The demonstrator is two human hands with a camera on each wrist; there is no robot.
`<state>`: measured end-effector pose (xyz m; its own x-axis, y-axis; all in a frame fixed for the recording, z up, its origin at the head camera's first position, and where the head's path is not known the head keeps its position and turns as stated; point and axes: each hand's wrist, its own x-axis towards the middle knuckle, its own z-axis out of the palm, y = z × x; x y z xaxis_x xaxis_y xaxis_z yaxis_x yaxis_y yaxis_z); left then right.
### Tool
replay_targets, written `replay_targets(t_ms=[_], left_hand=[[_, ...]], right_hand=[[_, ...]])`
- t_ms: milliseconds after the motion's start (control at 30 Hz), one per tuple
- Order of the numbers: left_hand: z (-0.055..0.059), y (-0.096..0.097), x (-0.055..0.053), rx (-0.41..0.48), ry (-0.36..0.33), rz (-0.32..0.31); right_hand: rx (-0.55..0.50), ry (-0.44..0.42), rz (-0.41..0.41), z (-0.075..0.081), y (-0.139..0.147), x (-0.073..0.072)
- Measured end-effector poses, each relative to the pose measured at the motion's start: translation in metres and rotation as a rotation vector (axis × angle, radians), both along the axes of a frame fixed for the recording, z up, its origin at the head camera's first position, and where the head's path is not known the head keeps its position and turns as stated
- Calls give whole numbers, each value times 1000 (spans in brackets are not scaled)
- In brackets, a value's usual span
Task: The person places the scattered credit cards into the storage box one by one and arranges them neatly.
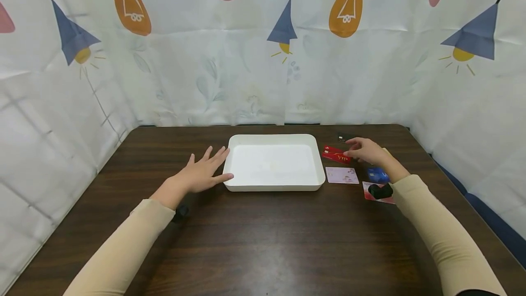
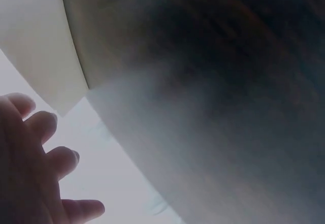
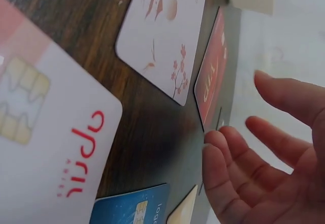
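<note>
The thumb and fingers of my right hand point(image 1: 366, 151) are loosely bent, with a clear gap between them, and they grip nothing; whether a fingertip touches anything I cannot tell. Closest is the red VIP card point(image 1: 334, 153), just to their left: its long axis runs roughly left to right, the right end angled slightly toward me and overlapped by my thumb in the head view. Just beyond my index finger, partly hidden by it, is the dark chip card point(image 1: 342, 138). Back toward my wrist, only a corner of a pale gold card point(image 3: 184, 209) shows. Nearer my body than these fingers are one floral card point(image 1: 342, 175), slightly left, one blue chip card point(image 1: 377, 175), to the right, and past it one white-and-red chip card point(image 3: 63, 117): six cards, one of each. Farther left of the fingers stands the single white tray point(image 1: 274, 187). At its opposite side is my left hand point(image 1: 201, 172), fingers spread wide, holding nothing, much farther from every card than my right.
</note>
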<state>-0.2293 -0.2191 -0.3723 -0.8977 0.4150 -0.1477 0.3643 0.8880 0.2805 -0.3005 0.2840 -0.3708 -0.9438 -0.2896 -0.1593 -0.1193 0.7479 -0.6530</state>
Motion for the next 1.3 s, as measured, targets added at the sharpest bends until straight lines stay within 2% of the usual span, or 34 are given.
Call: replay_targets(t_ms=[300,700,967,1300], left_hand=[[-4,0,1,6,-19,-15],[-9,-2,1,-30,22,-42],[-8,-1,-1,-42,28,-43],[-7,-1,1,-27,20,-45]], right_hand=[[103,-89,1,-3,2,-7],[162,-114,19,-5,-1,-16],[134,-118,24,-1,0,-14],[104,-136,-26,-4,2,-15]])
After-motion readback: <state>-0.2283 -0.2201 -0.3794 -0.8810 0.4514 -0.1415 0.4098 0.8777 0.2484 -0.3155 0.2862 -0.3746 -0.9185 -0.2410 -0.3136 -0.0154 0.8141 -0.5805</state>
